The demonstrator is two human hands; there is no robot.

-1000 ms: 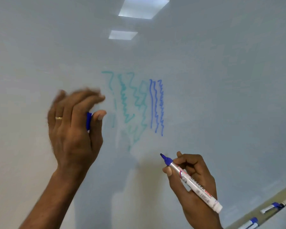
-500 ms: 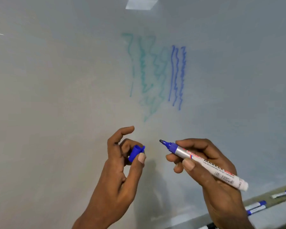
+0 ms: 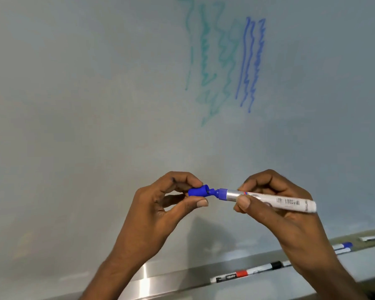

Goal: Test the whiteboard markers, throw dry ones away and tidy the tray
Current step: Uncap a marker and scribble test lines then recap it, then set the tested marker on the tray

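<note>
Marker (image 3: 268, 198) touched its blue cap (image 3: 198, 190) above the tray (image 3: 173, 278).
I saw the right hand (image 3: 288, 215) gripping the barrel, the left hand (image 3: 158, 211) pinching the cap against the tip.

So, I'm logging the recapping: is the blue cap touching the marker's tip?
Touching. The head view shows the tip of the marker sits inside the mouth of the blue cap, no gap; left hand pinches the cap, right hand grips the marker.
</note>
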